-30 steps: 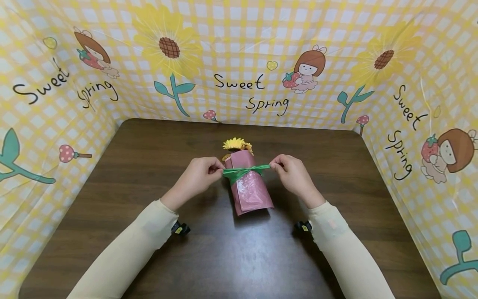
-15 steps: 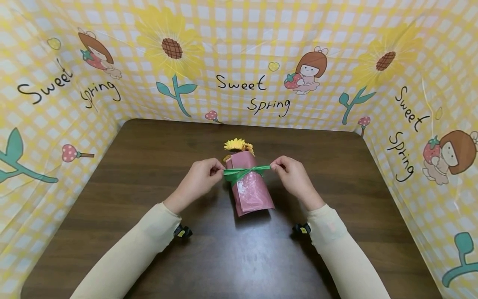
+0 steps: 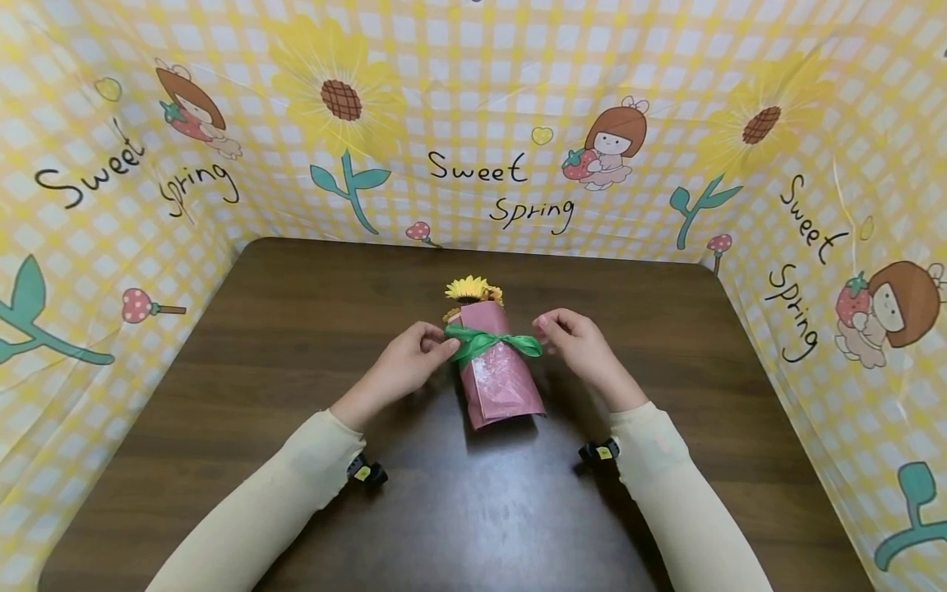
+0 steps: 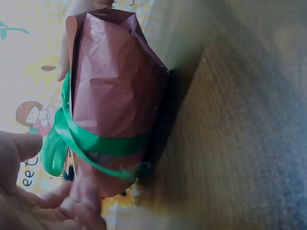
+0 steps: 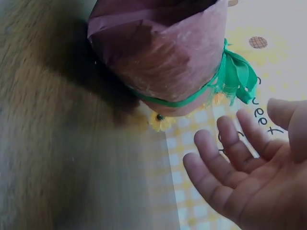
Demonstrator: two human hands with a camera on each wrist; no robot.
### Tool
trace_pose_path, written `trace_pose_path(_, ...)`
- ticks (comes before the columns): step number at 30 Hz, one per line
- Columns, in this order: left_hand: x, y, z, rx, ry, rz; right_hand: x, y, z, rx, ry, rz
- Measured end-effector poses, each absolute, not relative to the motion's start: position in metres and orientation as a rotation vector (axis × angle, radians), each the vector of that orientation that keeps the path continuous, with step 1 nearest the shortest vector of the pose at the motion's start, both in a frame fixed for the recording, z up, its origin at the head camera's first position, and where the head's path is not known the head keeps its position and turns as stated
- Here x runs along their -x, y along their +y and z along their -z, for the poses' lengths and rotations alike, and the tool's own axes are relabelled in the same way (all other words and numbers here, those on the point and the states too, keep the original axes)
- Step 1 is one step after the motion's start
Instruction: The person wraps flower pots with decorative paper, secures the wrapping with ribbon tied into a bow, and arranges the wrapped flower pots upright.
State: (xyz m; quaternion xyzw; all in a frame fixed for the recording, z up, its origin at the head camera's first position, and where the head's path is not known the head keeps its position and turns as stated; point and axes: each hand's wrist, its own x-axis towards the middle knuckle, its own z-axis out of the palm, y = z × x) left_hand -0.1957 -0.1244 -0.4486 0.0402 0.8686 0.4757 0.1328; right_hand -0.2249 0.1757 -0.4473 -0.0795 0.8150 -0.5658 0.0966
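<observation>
A bouquet wrapped in pink paper point(image 3: 499, 382) lies on the table, with yellow sunflowers point(image 3: 468, 288) showing at its far end. Round its middle runs a green ribbon point(image 3: 484, 341) tied in a bow; its two loops stand out to either side. My left hand point(image 3: 414, 358) is beside the left loop, thumb apart from the fingers, gripping nothing; in the left wrist view its fingertips point(image 4: 86, 194) are close to a ribbon tail, and whether they touch it I cannot tell. A little off the right loop, my right hand point(image 3: 580, 349) has relaxed, spread fingers point(image 5: 211, 153) and holds nothing.
The dark wooden table point(image 3: 473, 518) reaches out on all sides of the bouquet. Yellow checked cloth point(image 3: 473, 99) with printed flowers and figures walls it in at the back, left and right. A black wrist camera point(image 3: 366, 471) sits under each sleeve cuff.
Both hands have let go of the green ribbon, which was pulled taut sideways. Its loops now puff out and droop, and the left hand has shifted slightly right and nearer.
</observation>
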Motion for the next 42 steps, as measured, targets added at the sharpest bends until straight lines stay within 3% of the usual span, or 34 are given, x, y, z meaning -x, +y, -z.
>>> trace_pose_path(9,0.195,-0.112,0.456,-0.025,2.358,-1.213,0.234,0.167,0.456,0.033,2.245,1.573)
trace_pose_path(42,0.205,-0.099,0.468,0.074,2.106,-1.448,0.232,0.157,0.468,0.016,1.804,1.601)
